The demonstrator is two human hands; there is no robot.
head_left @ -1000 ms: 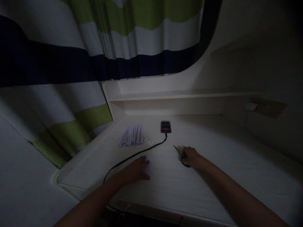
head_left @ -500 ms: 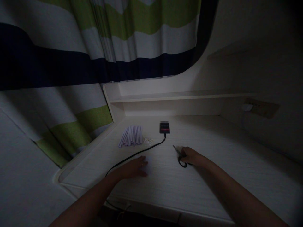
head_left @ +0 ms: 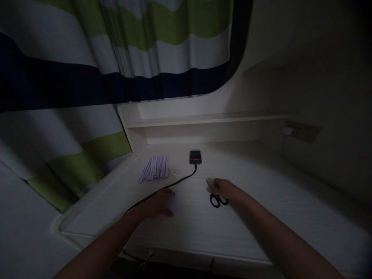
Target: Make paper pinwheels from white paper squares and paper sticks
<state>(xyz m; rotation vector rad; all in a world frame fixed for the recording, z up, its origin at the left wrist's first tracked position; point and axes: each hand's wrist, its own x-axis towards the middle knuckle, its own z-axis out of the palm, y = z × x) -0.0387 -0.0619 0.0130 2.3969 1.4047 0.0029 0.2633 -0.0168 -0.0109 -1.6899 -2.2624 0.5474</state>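
Observation:
The room is dim. My right hand [head_left: 224, 189] lies on the white desk [head_left: 261, 201] with its fingers curled over the blade end of black-handled scissors [head_left: 216, 200]. The handle loops stick out behind the hand, toward me. My left hand [head_left: 161, 203] rests flat, palm down, on the desk to the left, fingers spread beside a pale patch that may be paper. A black cable [head_left: 174, 184] runs just past its fingertips.
A phone [head_left: 195, 157] with a lit screen lies farther back, plugged into the cable. A bundle of pale paper strips [head_left: 154, 168] sits at the back left. A low shelf [head_left: 203, 118] runs behind; a striped curtain [head_left: 116, 58] hangs left; a wall socket [head_left: 300, 131] is at right.
My right hand has slid slightly forward along the scissors, uncovering the handle loops. The view has turned a little to the right; my left hand stays flat.

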